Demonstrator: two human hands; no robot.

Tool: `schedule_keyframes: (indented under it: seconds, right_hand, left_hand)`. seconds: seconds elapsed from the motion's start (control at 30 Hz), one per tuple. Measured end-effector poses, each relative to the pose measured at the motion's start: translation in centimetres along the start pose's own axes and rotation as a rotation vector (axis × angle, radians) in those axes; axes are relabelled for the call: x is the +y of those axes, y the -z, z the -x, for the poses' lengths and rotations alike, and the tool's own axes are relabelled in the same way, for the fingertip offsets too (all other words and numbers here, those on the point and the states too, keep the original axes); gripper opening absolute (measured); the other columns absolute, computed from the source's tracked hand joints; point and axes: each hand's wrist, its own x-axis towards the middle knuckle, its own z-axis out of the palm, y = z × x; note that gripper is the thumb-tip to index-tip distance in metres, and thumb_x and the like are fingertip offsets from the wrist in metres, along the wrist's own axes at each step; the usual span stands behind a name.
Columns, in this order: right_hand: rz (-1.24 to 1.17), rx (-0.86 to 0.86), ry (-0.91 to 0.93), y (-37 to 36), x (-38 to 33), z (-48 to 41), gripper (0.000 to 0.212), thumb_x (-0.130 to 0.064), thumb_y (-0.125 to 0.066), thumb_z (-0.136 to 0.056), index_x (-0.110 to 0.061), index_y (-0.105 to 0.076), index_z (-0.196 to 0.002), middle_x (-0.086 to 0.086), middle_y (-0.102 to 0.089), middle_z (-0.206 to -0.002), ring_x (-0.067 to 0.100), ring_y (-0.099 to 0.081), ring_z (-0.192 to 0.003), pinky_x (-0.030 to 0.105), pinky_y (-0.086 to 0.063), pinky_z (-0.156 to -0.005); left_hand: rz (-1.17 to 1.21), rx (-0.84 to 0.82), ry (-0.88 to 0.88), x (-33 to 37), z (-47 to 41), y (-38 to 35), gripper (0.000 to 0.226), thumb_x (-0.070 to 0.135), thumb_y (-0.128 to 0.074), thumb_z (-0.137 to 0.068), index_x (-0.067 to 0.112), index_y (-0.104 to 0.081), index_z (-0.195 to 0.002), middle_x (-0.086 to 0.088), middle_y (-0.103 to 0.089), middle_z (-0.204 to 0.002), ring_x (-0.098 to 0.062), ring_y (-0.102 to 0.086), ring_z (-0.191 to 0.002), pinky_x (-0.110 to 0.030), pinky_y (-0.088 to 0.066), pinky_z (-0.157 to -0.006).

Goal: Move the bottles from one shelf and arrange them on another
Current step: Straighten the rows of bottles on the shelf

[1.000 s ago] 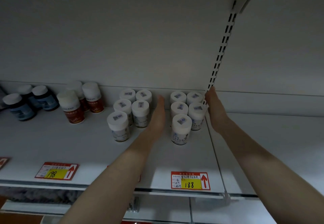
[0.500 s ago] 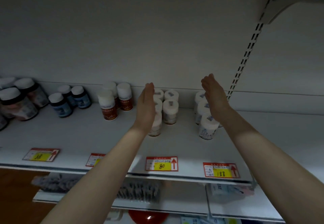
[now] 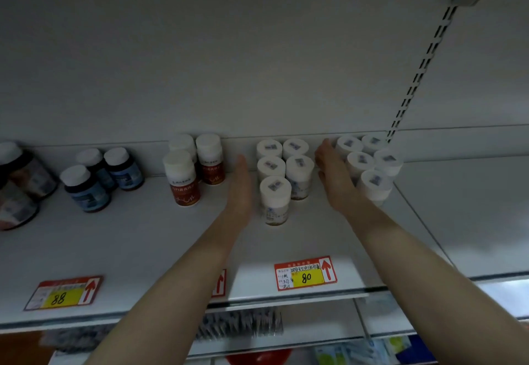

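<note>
Two clusters of white-capped bottles stand at the back of a white shelf point(image 3: 143, 250). The middle cluster point(image 3: 283, 170) sits between my two hands. My left hand point(image 3: 240, 190) stands edge-on with straight fingers just left of it, apart from the front bottle point(image 3: 275, 200). On the other side of that cluster my right hand point(image 3: 333, 176) is flat, its fingertips against the left side of the right cluster point(image 3: 369, 161). Neither hand holds a bottle.
Red-labelled bottles point(image 3: 194, 170) stand left of my left hand, blue-labelled ones point(image 3: 100, 176) further left, dark jars point(image 3: 20, 184) at the far left. Price tags point(image 3: 305, 274) line the shelf's front edge. A slotted upright point(image 3: 423, 64) rises at the right. A lower shelf holds goods.
Both hands have shifted left, from flanking the right cluster to flanking the middle cluster. The view panned left as well.
</note>
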Motion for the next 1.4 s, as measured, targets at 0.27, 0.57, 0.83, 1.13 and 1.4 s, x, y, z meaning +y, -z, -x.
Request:
schedule_keyframes:
  seconds: [0.27, 0.57, 0.83, 1.13, 1.4]
  right_hand:
    - [-0.151, -0.162, -0.064, -0.9, 1.4, -1.8, 0.045, -0.046, -0.023, -0.097, -0.02, -0.059, -0.097, -0.01, -0.065, -0.092, 0.003, -0.059, -0.082, 0.019, -0.044, -0.08]
    - [-0.173, -0.209, -0.105, -1.7, 1.1, -2.0, 0.046, -0.048, -0.022, -0.097, -0.021, -0.057, -0.106, 0.001, -0.062, -0.109, 0.017, -0.057, -0.103, 0.032, -0.042, -0.094]
    - [-0.125, -0.172, -0.111, -1.8, 1.1, -2.2, 0.052, -0.049, -0.024, -0.096, -0.015, -0.055, -0.12, 0.006, -0.061, -0.121, 0.02, -0.058, -0.11, 0.036, -0.042, -0.102]
    - [-0.058, -0.141, -0.057, -1.2, 0.2, -1.5, 0.045, -0.043, -0.024, -0.098, -0.015, -0.054, -0.117, 0.0, -0.056, -0.125, 0.013, -0.055, -0.107, 0.029, -0.04, -0.098]
    - [0.097, 0.056, 0.031, -0.4, -2.9, -0.2, 0.034, -0.04, -0.037, -0.095, -0.019, -0.051, -0.119, 0.002, -0.051, -0.124, 0.014, -0.044, -0.115, 0.023, -0.031, -0.089]
  left_hand:
    - [0.133, -0.241, 0.042, -1.0, -1.3, -1.1, 0.054, 0.042, -0.009, -0.098, 0.014, -0.047, -0.123, -0.003, -0.053, -0.108, 0.002, -0.065, -0.057, -0.009, -0.051, -0.049]
    - [0.163, -0.269, 0.029, -2.1, -2.5, -1.2, 0.054, 0.047, -0.008, -0.096, 0.02, -0.051, -0.115, 0.004, -0.063, -0.094, 0.002, -0.068, -0.067, -0.013, -0.055, -0.057]
    - [0.097, -0.205, 0.031, -2.3, -2.7, -1.1, 0.052, 0.048, -0.009, -0.096, 0.027, -0.056, -0.1, 0.003, -0.063, -0.094, 0.002, -0.068, -0.065, -0.013, -0.055, -0.057]
    - [0.048, -0.132, 0.002, -0.9, -1.2, -1.2, 0.045, 0.041, -0.01, -0.098, 0.023, -0.047, -0.116, 0.003, -0.052, -0.109, 0.0, -0.063, -0.09, -0.008, -0.05, -0.066]
    - [-0.05, 0.113, -0.103, 1.1, 2.4, 1.5, 0.056, 0.041, -0.019, -0.098, 0.006, -0.021, -0.142, -0.01, -0.019, -0.153, -0.017, -0.021, -0.141, -0.031, -0.012, -0.119]
